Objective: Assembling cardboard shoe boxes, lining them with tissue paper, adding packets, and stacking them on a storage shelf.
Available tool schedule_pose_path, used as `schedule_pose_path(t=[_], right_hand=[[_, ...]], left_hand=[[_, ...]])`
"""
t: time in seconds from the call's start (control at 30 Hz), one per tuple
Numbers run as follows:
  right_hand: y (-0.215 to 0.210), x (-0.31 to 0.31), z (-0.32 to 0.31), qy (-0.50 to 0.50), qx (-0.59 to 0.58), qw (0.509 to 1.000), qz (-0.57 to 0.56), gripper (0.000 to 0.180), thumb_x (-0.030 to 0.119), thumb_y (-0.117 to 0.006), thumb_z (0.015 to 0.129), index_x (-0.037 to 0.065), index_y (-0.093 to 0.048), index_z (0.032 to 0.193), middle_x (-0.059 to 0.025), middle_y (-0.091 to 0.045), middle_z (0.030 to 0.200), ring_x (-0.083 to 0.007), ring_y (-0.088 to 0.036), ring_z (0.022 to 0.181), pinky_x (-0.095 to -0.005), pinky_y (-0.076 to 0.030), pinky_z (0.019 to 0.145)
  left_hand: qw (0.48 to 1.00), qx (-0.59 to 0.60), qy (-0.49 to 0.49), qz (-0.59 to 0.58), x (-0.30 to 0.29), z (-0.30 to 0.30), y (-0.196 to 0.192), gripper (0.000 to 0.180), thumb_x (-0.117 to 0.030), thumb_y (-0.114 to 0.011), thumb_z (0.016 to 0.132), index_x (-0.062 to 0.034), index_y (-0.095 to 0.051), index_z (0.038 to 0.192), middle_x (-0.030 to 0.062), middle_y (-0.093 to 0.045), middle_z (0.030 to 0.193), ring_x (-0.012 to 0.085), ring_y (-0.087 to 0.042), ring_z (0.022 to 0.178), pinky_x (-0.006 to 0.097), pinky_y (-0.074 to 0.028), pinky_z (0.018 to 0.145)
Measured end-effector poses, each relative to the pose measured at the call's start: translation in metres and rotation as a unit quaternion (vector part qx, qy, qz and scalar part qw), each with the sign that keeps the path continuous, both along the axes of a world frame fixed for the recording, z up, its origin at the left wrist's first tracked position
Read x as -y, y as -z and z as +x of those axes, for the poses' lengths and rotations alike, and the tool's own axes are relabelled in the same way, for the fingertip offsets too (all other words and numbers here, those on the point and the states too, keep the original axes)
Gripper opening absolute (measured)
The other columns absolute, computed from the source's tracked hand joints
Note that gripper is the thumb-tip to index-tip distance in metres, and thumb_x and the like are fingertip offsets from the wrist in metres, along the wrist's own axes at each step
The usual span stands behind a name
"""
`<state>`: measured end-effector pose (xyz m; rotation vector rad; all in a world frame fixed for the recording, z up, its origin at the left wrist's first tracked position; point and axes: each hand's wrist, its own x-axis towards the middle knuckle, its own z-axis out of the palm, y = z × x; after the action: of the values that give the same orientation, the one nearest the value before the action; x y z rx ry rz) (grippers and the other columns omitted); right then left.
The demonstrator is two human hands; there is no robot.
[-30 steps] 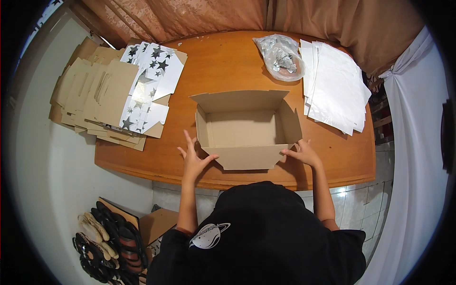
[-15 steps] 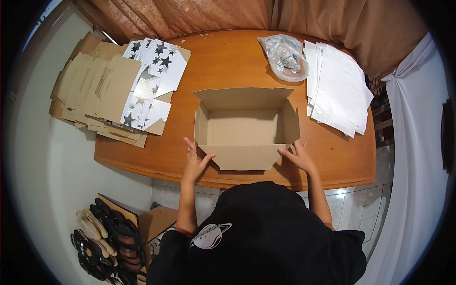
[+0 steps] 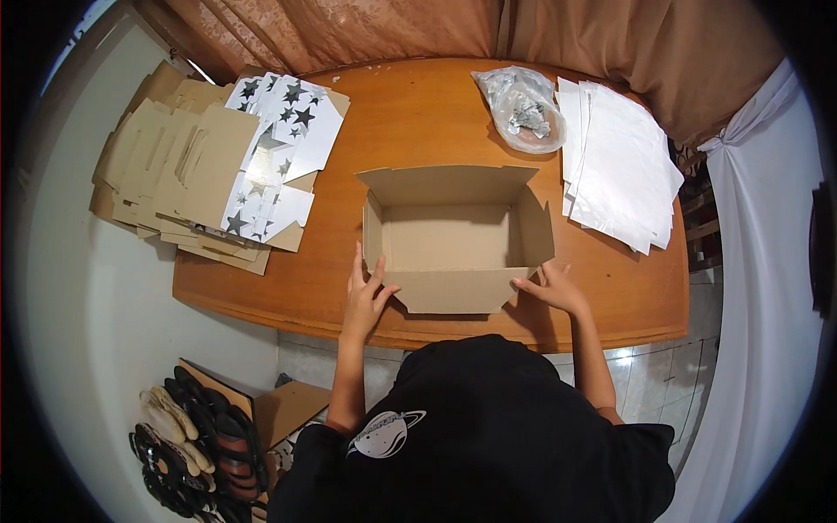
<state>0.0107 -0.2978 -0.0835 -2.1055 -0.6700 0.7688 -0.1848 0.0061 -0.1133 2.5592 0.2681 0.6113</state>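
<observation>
A cardboard box, plain brown inside and without a lid, stands on the wooden table in front of me. Its front flap slants out toward me. At the box's front left corner is my left hand, fingers spread along the side and the thumb by the flap's edge. My right hand grips the front right corner, its thumb on the flap and the other fingers partly hidden behind the corner.
Flattened brown cardboard pieces are piled at the table's left, with star-printed white card on them. A clear plastic bag with silvery crumpled bits lies at the back, beside white sheets. Sandals are at lower left.
My left hand has moved right and forward, closer against the box's left side. The box has shifted very slightly to the right, with my right hand still at its corner.
</observation>
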Motion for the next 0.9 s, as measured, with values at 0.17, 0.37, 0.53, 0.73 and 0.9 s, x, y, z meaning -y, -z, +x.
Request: schedule_pose_path(t=[0.17, 0.37, 0.53, 0.73, 0.9], right_hand=[[-0.042, -0.032, -0.003, 0.275, 0.184, 0.881, 0.338, 0.083, 0.035, -0.069, 0.074, 0.002, -0.023, 0.135, -0.0186, -0.032, 0.137, -0.0333, -0.021, 0.132, -0.0513, -0.002, 0.105], [-0.093, -0.086, -0.003, 0.084, 0.569, 0.765, 0.289, 0.070, 0.023, -0.068, 0.074, 0.004, -0.033, 0.131, -0.0166, -0.032, 0.137, -0.0325, -0.021, 0.132, -0.0529, -0.002, 0.106], [-0.048, -0.126, 0.042, 0.118, 0.594, 0.795, 0.031, 0.041, 0.012, -0.058, 0.079, 0.013, -0.048, 0.119, -0.0016, -0.050, 0.122, -0.0271, -0.035, 0.125, -0.0677, -0.002, 0.098], [-0.040, -0.105, 0.047, 0.060, 0.588, 0.803, 0.076, 0.027, 0.001, -0.056, 0.074, 0.019, -0.063, 0.093, 0.0080, -0.058, 0.081, -0.0109, -0.054, 0.082, -0.0637, -0.013, 0.099], [-0.039, -0.074, 0.029, 0.026, 0.569, 0.819, 0.072, 0.028, 0.003, -0.058, 0.073, 0.019, -0.063, 0.094, 0.0074, -0.060, 0.086, -0.0113, -0.055, 0.083, -0.0561, -0.019, 0.099]], left_hand=[[0.975, -0.075, -0.057, -0.201, 0.005, 0.001, -0.019, 0.087, -0.025, -0.072, 0.073, -0.0055, -0.019, 0.140, 0.0231, -0.048, 0.120, 0.0341, -0.046, 0.112, 0.035, -0.036, 0.093], [0.983, -0.028, -0.047, -0.174, 0.004, 0.004, -0.015, 0.094, -0.024, -0.073, 0.071, 0.0005, -0.013, 0.139, 0.0217, -0.052, 0.115, 0.0308, -0.048, 0.111, 0.035, -0.031, 0.096], [0.973, -0.074, -0.049, -0.212, 0.010, 0.003, -0.013, 0.096, -0.022, -0.074, 0.071, 0.0015, -0.010, 0.139, 0.0216, -0.046, 0.125, 0.0287, -0.044, 0.117, 0.035, -0.028, 0.100], [0.958, -0.018, -0.038, -0.283, 0.019, -0.003, -0.010, 0.097, -0.020, -0.075, 0.070, 0.0019, -0.010, 0.139, 0.0224, -0.049, 0.121, 0.0284, -0.047, 0.113, 0.036, -0.037, 0.093], [0.959, -0.020, -0.039, -0.279, 0.040, -0.016, -0.004, 0.099, -0.021, -0.076, 0.069, 0.0023, -0.011, 0.139, 0.0224, -0.049, 0.119, 0.0298, -0.048, 0.111, 0.037, -0.039, 0.090]])
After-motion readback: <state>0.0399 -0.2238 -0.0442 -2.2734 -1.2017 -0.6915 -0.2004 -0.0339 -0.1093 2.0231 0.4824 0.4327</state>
